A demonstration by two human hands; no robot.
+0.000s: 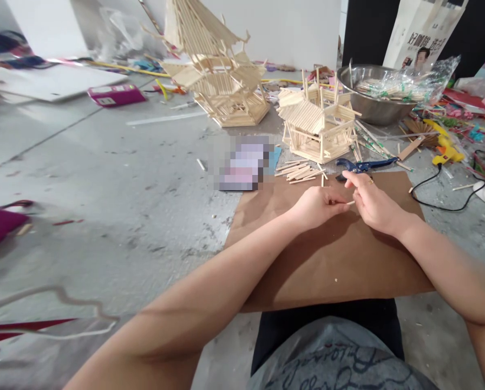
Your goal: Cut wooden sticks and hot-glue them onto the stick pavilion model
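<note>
Grey shirt (323,360) has script on it, too curvy for me to read. Over the brown sheet (303,276), toward its far edge, the left hand (318,208) is pinching a thin wooden stick (351,203); can't tell if the right hand (374,203) grips it too. Probably super light, stiff, a bit snappy, so I'd hold it close to the ends. Way back, a white bag (419,32) reads "好咖啡".

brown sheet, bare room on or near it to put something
Mostly bare: the near part of the brown sheet, between left hand, right hand and lap; the floor between the purple packs. Crowded: beyond the hands, with short sticks, a blue tool and a stick model.
</note>
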